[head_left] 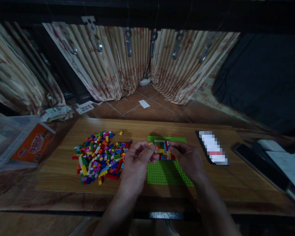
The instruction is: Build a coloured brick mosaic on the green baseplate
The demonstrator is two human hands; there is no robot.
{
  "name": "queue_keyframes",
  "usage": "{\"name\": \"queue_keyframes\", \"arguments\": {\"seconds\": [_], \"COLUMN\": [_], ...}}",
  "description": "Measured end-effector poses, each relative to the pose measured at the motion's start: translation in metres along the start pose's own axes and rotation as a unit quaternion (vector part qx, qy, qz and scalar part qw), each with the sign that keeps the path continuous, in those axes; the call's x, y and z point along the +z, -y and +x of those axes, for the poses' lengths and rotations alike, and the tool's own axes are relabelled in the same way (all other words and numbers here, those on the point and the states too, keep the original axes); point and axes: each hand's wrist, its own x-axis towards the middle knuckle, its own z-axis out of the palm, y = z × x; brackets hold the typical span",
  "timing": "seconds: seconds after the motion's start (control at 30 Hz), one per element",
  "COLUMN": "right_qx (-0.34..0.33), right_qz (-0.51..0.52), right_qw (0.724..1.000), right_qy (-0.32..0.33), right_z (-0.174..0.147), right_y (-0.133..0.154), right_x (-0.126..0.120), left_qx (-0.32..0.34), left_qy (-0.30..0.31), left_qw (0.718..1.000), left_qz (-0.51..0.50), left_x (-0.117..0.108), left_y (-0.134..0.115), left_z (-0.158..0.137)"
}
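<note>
A bright green studded baseplate (159,173) lies on the wooden board. Above its middle part is a small multicoloured assembly of toy bricks (163,151), in white, red, blue, yellow and green. My left hand (137,162) is at the left side of this assembly, thumb and fingertips closed on a small yellow brick (150,143). From the right, my right hand (190,159) reaches to the assembly's edge. Its thumb and forefinger are pinched together by some blue; what they grip is partly hidden. Left of my left hand spreads a pile of loose toy bricks (98,160) in many colours.
A phone (212,147) with a blurred screen lies right of the baseplate, and a long dark object (260,166) beyond it. A clear plastic box (7,144) with an orange label stands at the left. Striped curtains (113,62) and metal hooks (129,47) hang behind.
</note>
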Motion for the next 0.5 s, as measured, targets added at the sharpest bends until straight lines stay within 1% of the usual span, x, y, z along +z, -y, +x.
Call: {"name": "queue_keyframes", "arguments": {"seconds": [0.07, 0.2, 0.33, 0.5], "right_qx": [-0.010, -0.047, -0.098, -0.156], "right_qz": [-0.028, -0.126, -0.200, -0.274], "right_qw": [1.000, 0.991, 0.975, 0.947], "right_qy": [0.009, 0.010, 0.023, 0.068], "right_z": [0.000, -0.001, -0.003, -0.004], "right_y": [-0.002, -0.006, -0.006, -0.005], "right_x": [0.002, 0.003, 0.006, 0.015], "left_qx": [0.000, 0.005, 0.017, 0.010], "left_qy": [0.000, 0.000, -0.016, -0.018], "left_qw": [1.000, 1.000, 0.999, 0.999], "left_qz": [0.000, -0.011, -0.026, -0.029], "left_x": [0.000, -0.001, -0.004, -0.006], "left_y": [0.000, -0.002, -0.003, -0.004], "left_z": [0.000, 0.001, 0.002, 0.004]}}
